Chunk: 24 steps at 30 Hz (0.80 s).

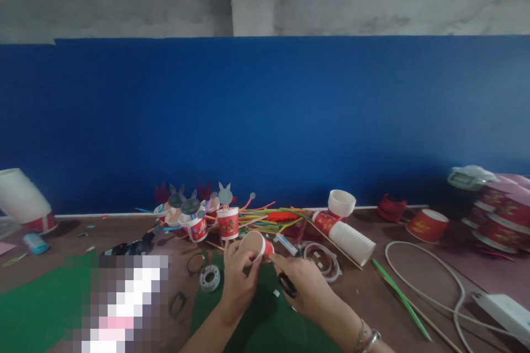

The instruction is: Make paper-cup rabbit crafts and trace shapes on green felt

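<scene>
My left hand [240, 273] is wrapped round a red and white paper cup [268, 246], its open mouth tilted toward me. My right hand [304, 281] is closed on scissors with black handles [286, 285]; their blades are hidden by the hand and cup. The fingertips of my right hand are at the cup's right side. Below both hands lies a green mat [265, 320]. A roll of clear tape [210, 278] sits left of my left hand. Just beyond the held cup stands a decorated red cup [228, 224] with a grey rabbit-eared cutout.
More decorated cups [194, 227] cluster at the back left, beside colourful pipe cleaners [265, 219]. A stack of paper cups [351, 240] lies right of centre, near coiled clear tubing [325, 265]. A white cable [447, 270] loops toward a power strip [503, 309]. Stacked red cups [503, 209] stand far right.
</scene>
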Available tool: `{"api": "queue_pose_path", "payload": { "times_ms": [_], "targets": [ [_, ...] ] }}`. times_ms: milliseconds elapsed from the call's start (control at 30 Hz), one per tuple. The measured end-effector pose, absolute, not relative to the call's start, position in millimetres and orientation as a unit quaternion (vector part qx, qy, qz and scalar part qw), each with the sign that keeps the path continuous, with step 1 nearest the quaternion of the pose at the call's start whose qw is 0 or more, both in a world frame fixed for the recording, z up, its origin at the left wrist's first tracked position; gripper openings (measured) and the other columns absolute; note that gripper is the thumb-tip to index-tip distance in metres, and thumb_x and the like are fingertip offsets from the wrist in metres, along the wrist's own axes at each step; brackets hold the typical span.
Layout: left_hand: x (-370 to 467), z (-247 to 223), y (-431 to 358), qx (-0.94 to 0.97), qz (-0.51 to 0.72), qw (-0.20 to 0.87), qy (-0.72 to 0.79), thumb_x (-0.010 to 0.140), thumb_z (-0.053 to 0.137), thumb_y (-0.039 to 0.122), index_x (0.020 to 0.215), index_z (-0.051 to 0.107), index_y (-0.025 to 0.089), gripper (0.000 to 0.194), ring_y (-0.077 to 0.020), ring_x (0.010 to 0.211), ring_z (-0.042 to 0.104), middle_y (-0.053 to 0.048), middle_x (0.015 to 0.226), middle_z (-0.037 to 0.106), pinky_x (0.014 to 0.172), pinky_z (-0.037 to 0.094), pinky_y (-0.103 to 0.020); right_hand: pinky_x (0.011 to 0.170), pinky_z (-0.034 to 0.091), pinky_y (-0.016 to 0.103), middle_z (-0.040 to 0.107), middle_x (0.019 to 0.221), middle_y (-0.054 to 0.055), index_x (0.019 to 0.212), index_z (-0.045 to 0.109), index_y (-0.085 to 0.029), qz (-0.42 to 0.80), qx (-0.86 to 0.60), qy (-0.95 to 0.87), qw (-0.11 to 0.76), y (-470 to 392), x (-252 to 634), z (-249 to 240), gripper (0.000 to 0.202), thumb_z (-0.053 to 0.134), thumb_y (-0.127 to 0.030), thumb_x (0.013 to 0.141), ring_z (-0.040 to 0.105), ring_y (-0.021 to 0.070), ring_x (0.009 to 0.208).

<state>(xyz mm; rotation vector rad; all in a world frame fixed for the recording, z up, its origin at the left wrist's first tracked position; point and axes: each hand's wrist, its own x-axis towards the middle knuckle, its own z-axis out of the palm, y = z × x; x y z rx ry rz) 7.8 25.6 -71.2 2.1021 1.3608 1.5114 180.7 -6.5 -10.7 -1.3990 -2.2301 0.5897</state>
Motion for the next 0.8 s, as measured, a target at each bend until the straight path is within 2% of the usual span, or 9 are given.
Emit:
{"api": "queue_pose_path", "payload": {
  "times_ms": [67, 100, 167, 233, 300, 433, 600, 733, 800],
  "targets": [
    [8.6, -73.3, 26.7, 0.687, 0.557, 0.125, 0.450, 0.078, 0.060, 0.029, 0.075, 0.062, 0.022, 0.008, -0.0240, 0.091, 0.054, -0.004, 0.084, 0.062, 0.097, 0.033, -0.050, 0.058, 0.040, 0.022, 0.065, 0.073, 0.005, 0.100, 0.063, -0.019, 0.232, -0.514, -0.792, 0.233, -5.6, 179.7, -11.4, 0.026, 0.052, -0.023, 0.076, 0.059, 0.0156, 0.064],
    [9.3, -74.4, 27.4, 0.657, 0.590, 0.143, 0.446, 0.076, 0.064, 0.030, 0.088, 0.062, 0.022, 0.015, -0.0248, 0.096, 0.054, -0.006, 0.094, 0.061, 0.096, 0.035, -0.049, 0.055, 0.040, 0.022, 0.063, 0.066, 0.003, 0.099, 0.063, -0.019, 0.273, -0.521, -0.769, 0.251, -3.9, 178.6, -12.5, 0.026, 0.050, -0.026, 0.078, 0.057, 0.0138, 0.057],
    [11.0, -75.9, 29.0, 0.582, 0.653, 0.208, 0.437, 0.071, 0.069, 0.032, 0.119, 0.048, 0.022, 0.054, -0.0267, 0.108, 0.052, -0.011, 0.119, 0.052, 0.096, 0.038, -0.045, 0.045, 0.038, 0.021, 0.053, 0.049, -0.003, 0.100, 0.062, -0.018, 0.399, -0.536, -0.684, 0.292, 0.9, 176.0, -14.5, 0.031, 0.045, -0.035, 0.082, 0.046, 0.0103, 0.040],
    [13.3, -76.7, 30.5, 0.522, 0.685, 0.302, 0.409, 0.069, 0.071, 0.036, 0.133, 0.031, 0.022, 0.077, -0.0277, 0.118, 0.047, -0.015, 0.133, 0.042, 0.098, 0.037, -0.042, 0.037, 0.035, 0.020, 0.043, 0.040, -0.007, 0.104, 0.060, -0.016, 0.523, -0.530, -0.584, 0.323, 5.1, 174.5, -14.1, 0.038, 0.044, -0.042, 0.082, 0.033, 0.0081, 0.031],
    [16.7, -77.5, 31.4, 0.482, 0.684, 0.406, 0.368, 0.072, 0.066, 0.043, 0.132, 0.034, 0.022, 0.071, -0.0276, 0.119, 0.048, -0.014, 0.131, 0.047, 0.099, 0.037, -0.042, 0.034, 0.034, 0.019, 0.041, 0.039, -0.009, 0.107, 0.058, -0.014, 0.606, -0.501, -0.506, 0.356, 6.9, 174.6, -10.6, 0.043, 0.048, -0.045, 0.079, 0.028, 0.0067, 0.030],
    [23.9, -80.8, 30.1, 0.428, 0.628, 0.555, 0.339, 0.077, 0.059, 0.049, 0.116, 0.050, 0.021, 0.049, -0.0277, 0.106, 0.058, -0.011, 0.111, 0.063, 0.093, 0.043, -0.043, 0.034, 0.035, 0.017, 0.040, 0.041, -0.010, 0.106, 0.058, -0.014, 0.695, -0.448, -0.409, 0.387, 4.9, 178.0, -1.4, 0.042, 0.055, -0.044, 0.076, 0.027, 0.0051, 0.032],
    [21.4, -85.4, 31.1, 0.430, 0.621, 0.551, 0.354, 0.075, 0.063, 0.047, 0.117, 0.050, 0.022, 0.050, -0.0256, 0.098, 0.062, -0.009, 0.108, 0.065, 0.086, 0.048, -0.040, 0.033, 0.032, 0.016, 0.044, 0.039, -0.008, 0.106, 0.057, -0.015, 0.685, -0.464, -0.445, 0.343, 8.4, 181.9, -4.6, 0.040, 0.052, -0.042, 0.078, 0.029, 0.0054, 0.030],
    [14.2, -84.6, 35.3, 0.482, 0.602, 0.518, 0.369, 0.079, 0.059, 0.045, 0.120, 0.049, 0.020, 0.049, -0.0257, 0.101, 0.060, -0.010, 0.112, 0.063, 0.084, 0.050, -0.039, 0.031, 0.028, 0.017, 0.044, 0.036, -0.007, 0.103, 0.059, -0.014, 0.578, -0.538, -0.534, 0.302, 14.9, 183.8, -14.7, 0.038, 0.046, -0.041, 0.080, 0.030, 0.0070, 0.028],
    [12.3, -82.1, 35.6, 0.505, 0.590, 0.504, 0.379, 0.080, 0.058, 0.046, 0.120, 0.049, 0.019, 0.049, -0.0254, 0.101, 0.060, -0.010, 0.112, 0.063, 0.082, 0.051, -0.037, 0.034, 0.031, 0.019, 0.046, 0.039, -0.005, 0.099, 0.061, -0.016, 0.500, -0.573, -0.581, 0.290, 14.1, 185.4, -16.1, 0.035, 0.042, -0.040, 0.082, 0.036, 0.0090, 0.030]
  ]
}}
